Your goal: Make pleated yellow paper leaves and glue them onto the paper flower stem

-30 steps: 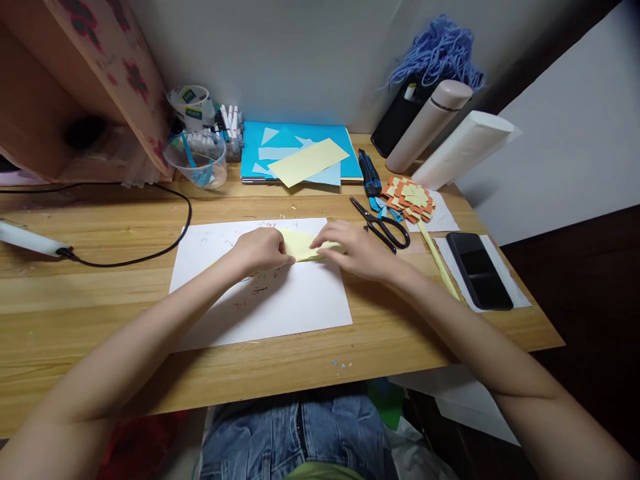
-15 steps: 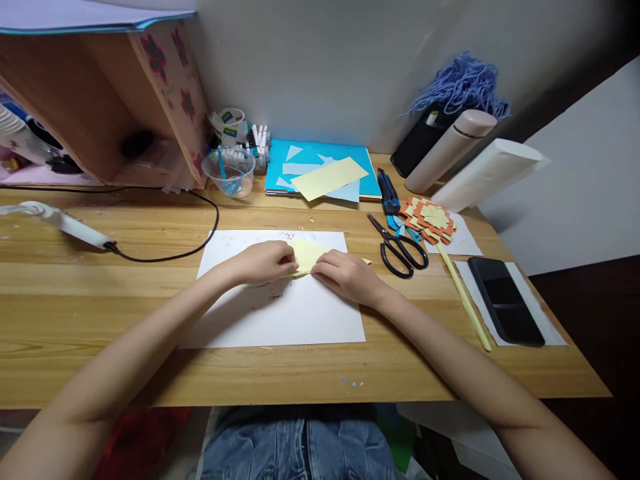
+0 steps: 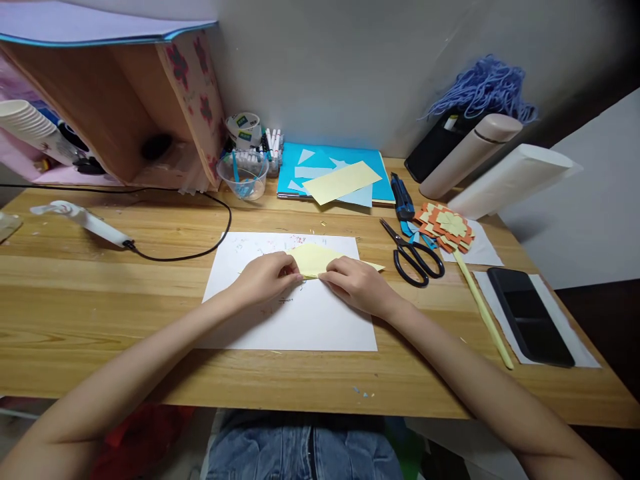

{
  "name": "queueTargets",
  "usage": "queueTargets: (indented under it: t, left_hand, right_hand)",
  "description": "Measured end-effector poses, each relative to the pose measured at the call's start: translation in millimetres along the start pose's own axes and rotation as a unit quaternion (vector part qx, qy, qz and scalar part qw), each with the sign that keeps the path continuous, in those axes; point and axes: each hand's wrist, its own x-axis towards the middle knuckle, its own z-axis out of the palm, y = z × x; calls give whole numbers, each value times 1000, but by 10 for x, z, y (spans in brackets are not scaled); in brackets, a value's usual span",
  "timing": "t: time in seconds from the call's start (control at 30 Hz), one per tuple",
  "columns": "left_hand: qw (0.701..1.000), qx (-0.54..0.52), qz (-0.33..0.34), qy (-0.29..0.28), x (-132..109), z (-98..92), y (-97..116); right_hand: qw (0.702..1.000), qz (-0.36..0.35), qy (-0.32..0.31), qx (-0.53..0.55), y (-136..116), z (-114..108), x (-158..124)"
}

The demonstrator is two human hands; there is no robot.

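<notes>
A piece of yellow paper point(image 3: 314, 258) lies over a white sheet point(image 3: 300, 320) on the desk, its near edge rolled or folded into a thin strip. My left hand point(image 3: 270, 275) pinches that near edge from the left, fingertips pressed together. From the right, my right hand point(image 3: 357, 283) grips the same edge, thumb and fingers closed on it. A short stretch of the edge shows between the two hands. One pointed yellow corner sticks out past my right hand. Black-handled scissors point(image 3: 413, 257) lie to the right of the white sheet.
Behind are a blue folder point(image 3: 293, 175) with paper scraps, a clear plastic cup point(image 3: 243, 177) and a box point(image 3: 193, 107). A paper flower point(image 3: 445, 227), a utility knife point(image 3: 401, 197), a phone point(image 3: 530, 317) and a bottle point(image 3: 467, 157) stand or lie right. A black cable point(image 3: 185, 259) curves left.
The view has shifted, so the desk items appear farther right. Both hands keep their grip on the yellow paper's near edge, and its upper part looks a little more spread out.
</notes>
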Motion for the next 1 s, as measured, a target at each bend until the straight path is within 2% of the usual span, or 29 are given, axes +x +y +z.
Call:
queueTargets:
  t: [0.17,0.33,0.57,0.7,1.0]
  left_hand:
    - [999,-23,-37,-7,-1,-1,-64]
    - [999,-21,-41,9,-34,-29,-90]
    - [997,-48,-44,-32,-92,-150,-164]
    - [997,-48,-51,-29,-111,-163,-203]
    - [991,113,67,9,-116,-108,-197]
  right_hand:
    - [1000,6,-2,11,9,18,-22]
    - [1000,9,3,28,16,23,-27]
    - [999,16,-1,42,13,29,-18]
    - [999,20,-1,39,12,34,-19]
    - [999,24,1,36,5,37,-35]
